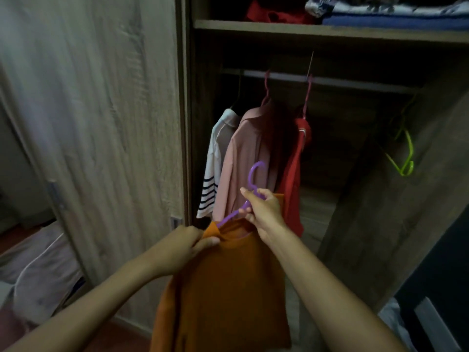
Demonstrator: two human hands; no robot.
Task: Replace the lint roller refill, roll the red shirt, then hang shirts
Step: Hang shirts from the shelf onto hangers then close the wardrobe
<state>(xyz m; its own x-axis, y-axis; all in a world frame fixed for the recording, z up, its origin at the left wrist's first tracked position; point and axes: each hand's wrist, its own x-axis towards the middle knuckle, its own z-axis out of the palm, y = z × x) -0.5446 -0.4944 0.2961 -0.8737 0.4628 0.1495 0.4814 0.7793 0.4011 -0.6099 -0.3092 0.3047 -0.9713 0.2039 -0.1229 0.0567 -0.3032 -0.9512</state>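
An orange shirt (228, 283) hangs in front of me, below the open wardrobe. A purple hanger (253, 182) sticks out of its neck opening, hook pointing up. My right hand (264, 212) grips the hanger just under the hook. My left hand (185, 247) pinches the shirt's left shoulder by the collar. On the wardrobe rail (330, 81) hang a white shirt with dark striped sleeve (215, 161), a pink shirt (246, 153) and a red shirt (295, 168).
An empty lime-green hanger (403, 158) hangs at the right end of the rail. Folded red and blue clothes lie on the shelf (330, 31) above. The wooden wardrobe door (101, 123) stands at left, bedding (40, 270) beneath it.
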